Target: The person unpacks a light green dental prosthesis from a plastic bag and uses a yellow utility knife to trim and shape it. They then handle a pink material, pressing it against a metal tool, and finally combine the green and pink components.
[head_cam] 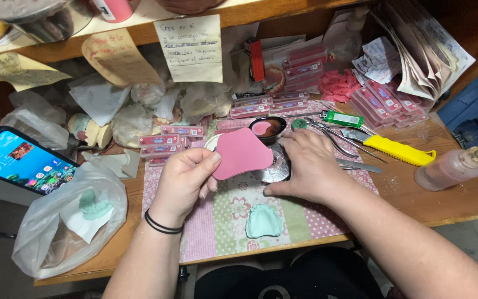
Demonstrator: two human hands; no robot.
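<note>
My left hand point(185, 180) pinches a flat pink wax sheet point(242, 153) by its lower left edge and holds it above the patterned mat point(222, 221). Partly under the sheet sits a round metal dish point(276, 169), and my right hand point(308, 166) rests on its right side, fingers curled at its rim. Nearer to me on the mat lies a pale green dental cast point(263, 220), untouched. Just beyond the sheet stands a small black bowl point(268, 128) with pink material inside.
A yellow-handled knife point(396, 149), metal tools point(333, 135) and a squeeze bottle point(453, 168) lie right. Pink wax boxes point(172, 138) are stacked behind. A lit tablet point(20, 160) and a plastic bag point(67, 221) with a green cast sit left. The table edge runs near me.
</note>
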